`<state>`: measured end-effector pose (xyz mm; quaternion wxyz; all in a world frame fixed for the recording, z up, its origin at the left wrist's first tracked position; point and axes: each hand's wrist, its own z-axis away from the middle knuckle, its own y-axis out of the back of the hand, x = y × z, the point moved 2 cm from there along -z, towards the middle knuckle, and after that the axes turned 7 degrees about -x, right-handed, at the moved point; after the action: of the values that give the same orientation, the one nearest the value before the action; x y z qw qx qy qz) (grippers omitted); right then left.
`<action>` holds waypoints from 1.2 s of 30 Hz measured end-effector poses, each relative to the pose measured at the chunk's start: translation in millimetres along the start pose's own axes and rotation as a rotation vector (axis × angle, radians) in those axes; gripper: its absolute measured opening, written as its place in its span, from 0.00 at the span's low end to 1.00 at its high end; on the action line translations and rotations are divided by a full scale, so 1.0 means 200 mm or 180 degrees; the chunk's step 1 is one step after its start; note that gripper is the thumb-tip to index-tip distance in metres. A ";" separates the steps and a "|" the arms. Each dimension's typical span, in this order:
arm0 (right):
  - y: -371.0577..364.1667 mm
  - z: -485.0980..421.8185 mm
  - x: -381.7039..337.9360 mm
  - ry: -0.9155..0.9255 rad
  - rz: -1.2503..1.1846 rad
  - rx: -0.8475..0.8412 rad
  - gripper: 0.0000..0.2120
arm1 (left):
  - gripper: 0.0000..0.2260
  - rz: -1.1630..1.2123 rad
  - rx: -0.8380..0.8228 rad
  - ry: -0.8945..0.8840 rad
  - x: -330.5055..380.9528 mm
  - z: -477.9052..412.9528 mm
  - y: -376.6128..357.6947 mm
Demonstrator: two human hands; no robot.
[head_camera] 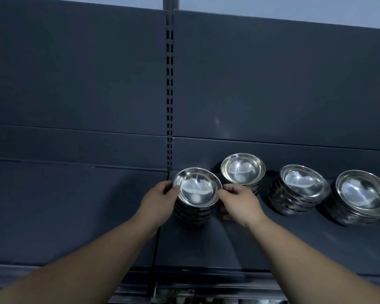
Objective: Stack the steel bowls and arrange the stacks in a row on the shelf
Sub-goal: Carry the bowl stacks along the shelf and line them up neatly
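Several stacks of shiny steel bowls stand on a dark grey shelf (pixel 206 244). The leftmost stack (pixel 196 194) is held from both sides: my left hand (pixel 159 199) grips its left rim, my right hand (pixel 239 201) grips its right side, fingers curled round the bowls. Behind it to the right stands a second stack (pixel 243 171), close to the back panel. A third stack (pixel 300 187) and a fourth stack (pixel 362 195) follow to the right.
The shelf's dark back panel rises behind the bowls, with a slotted upright post (pixel 169 95) just left of the held stack. The shelf's left section (pixel 75 211) lies bare. Below the front edge a lower shelf shows dimly.
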<state>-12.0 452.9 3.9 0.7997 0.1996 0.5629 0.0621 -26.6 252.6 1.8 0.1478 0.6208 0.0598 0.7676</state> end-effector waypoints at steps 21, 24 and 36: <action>-0.07 -0.02 0.08 -0.0279 -0.0923 -0.0719 0.21 | 0.14 0.0709 -0.0720 0.0275 -0.03 -0.05 -0.03; -0.09 -0.03 0.12 -0.0363 -0.1164 -0.0856 0.24 | 0.12 0.0788 -0.0892 0.0243 -0.03 -0.04 -0.05; -0.09 0.09 0.18 -0.0341 -0.1176 -0.0519 0.21 | 0.14 0.0778 -0.1059 0.0138 -0.13 0.00 -0.07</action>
<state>15.2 444.1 -30.3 0.8398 0.0306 0.5396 -0.0509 -19.3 258.8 -25.6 0.1527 0.5738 -0.1404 0.7923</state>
